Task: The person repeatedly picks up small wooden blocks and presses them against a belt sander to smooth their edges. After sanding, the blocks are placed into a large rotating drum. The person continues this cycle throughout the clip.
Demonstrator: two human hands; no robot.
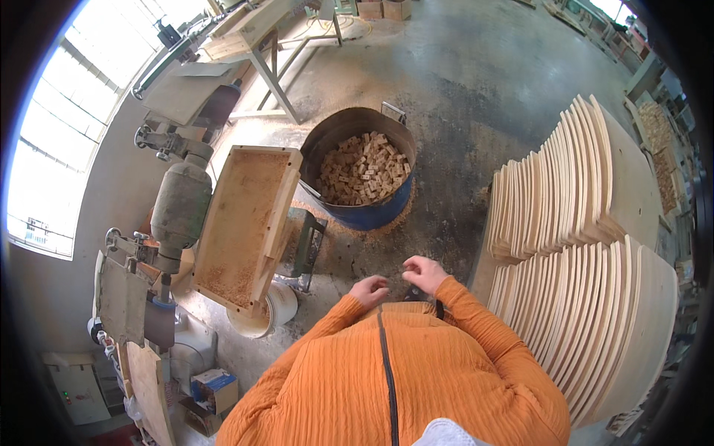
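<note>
My two hands are close together in front of my waist, a small gap between them. My left hand [370, 291] has its fingers curled inward; whether anything is in them is hidden. My right hand [425, 275] is also closed, fingertips bent toward the left hand, over a small dark patch that I cannot make out. A dark band [439, 308] circles my right wrist. Ahead stands a blue drum [370, 214] partly filled with small wooden blocks [366, 169]. At the left, a shallow wooden tray [245, 215] holds wood shavings.
Upright curved plywood panels [554, 193] stand in two rows close on my right. A grey-green machine [181, 208] lines the left wall. Below the tray is a white bucket [279, 305]. Shavings lie on the concrete floor [461, 111]. A wooden workbench [249, 30] stands at the far left.
</note>
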